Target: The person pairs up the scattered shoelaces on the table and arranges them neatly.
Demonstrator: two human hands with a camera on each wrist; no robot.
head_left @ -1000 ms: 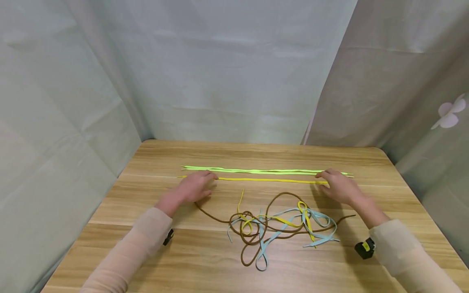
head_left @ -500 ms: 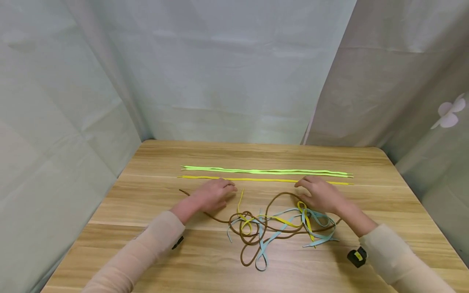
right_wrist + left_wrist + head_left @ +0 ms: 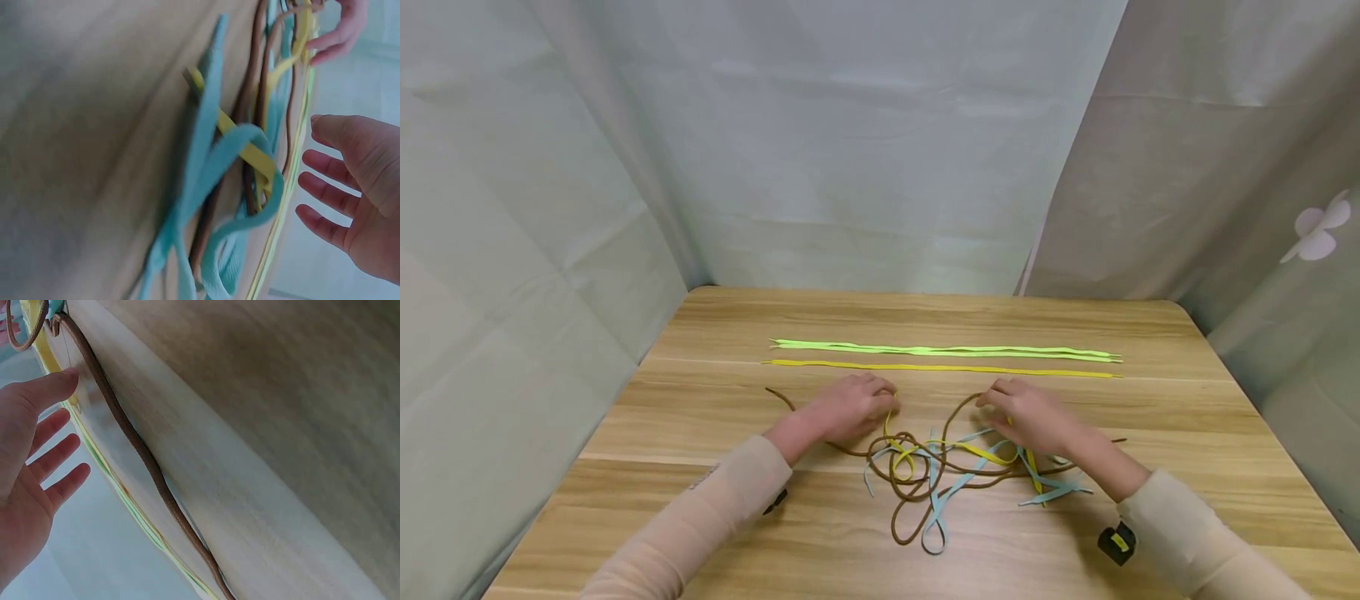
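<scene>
Over the left part of a tangle of laces hovers my left hand (image 3: 853, 408), its fingers loosely bent by the upper end of a yellow lace (image 3: 985, 455). In the left wrist view its thumb and fingers are spread apart with nothing held. My right hand (image 3: 1033, 417) is above the tangle's right side and hides part of it. The right wrist view shows its fingers apart and bare. A brown round cord (image 3: 895, 525) loops through the tangle, its left end trailing past the left hand. A light blue flat lace (image 3: 203, 134) crosses the yellow one.
Beyond the tangle, a straight yellow lace (image 3: 940, 367) lies across the wooden table (image 3: 700, 517). Behind it run bright green laces (image 3: 850, 347), stretched out side by side. Pale sheets (image 3: 865, 167) hang around the table's far and side edges.
Both hands have left the straight yellow lace, moving inward and nearer to the tangle. That lace now lies fully uncovered, and the laces on the table have kept their places.
</scene>
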